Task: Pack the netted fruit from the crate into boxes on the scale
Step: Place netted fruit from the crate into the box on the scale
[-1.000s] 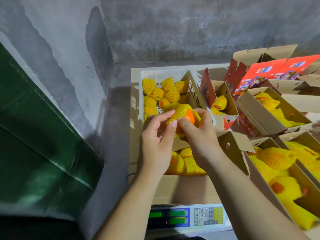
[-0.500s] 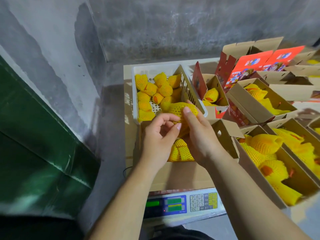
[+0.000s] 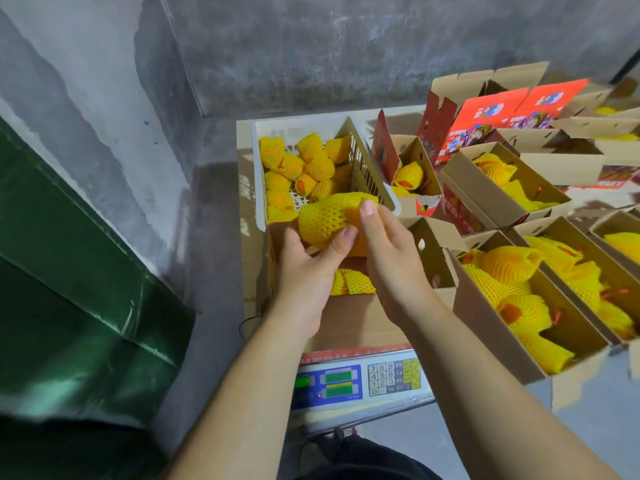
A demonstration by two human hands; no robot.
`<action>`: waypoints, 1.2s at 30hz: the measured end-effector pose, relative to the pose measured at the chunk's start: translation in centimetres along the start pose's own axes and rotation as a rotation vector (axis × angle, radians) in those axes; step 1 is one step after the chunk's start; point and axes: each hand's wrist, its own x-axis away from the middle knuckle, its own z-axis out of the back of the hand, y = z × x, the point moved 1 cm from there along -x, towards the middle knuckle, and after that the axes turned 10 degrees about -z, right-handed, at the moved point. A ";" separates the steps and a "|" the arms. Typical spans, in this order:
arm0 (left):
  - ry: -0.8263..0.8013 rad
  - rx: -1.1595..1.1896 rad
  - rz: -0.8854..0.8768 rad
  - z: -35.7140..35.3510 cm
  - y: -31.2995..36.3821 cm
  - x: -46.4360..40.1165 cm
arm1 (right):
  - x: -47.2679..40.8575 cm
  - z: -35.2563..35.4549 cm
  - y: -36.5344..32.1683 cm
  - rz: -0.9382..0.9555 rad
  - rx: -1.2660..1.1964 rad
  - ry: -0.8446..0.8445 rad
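Now both hands, left hand (image 3: 304,268) and right hand (image 3: 391,258), grip one yellow-netted fruit (image 3: 329,220), fingers curled round.

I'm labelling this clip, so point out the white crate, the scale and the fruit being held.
white crate (image 3: 258,161): head view, left wall.
scale (image 3: 360,381): head view, front panel beside the keypad.
held fruit (image 3: 327,218): head view, yellow net between both hands.
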 end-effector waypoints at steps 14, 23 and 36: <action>-0.136 -0.829 -0.041 2.6 1.1 4.8 | 2.2 8.0 -2.2 0.033 1.118 0.078; 0.041 -0.932 -0.169 2.7 1.8 13.1 | 10.4 6.1 -1.2 0.253 0.927 -0.280; 0.077 -0.930 -0.279 3.7 2.7 18.3 | 13.2 5.9 -1.6 0.306 0.826 -0.443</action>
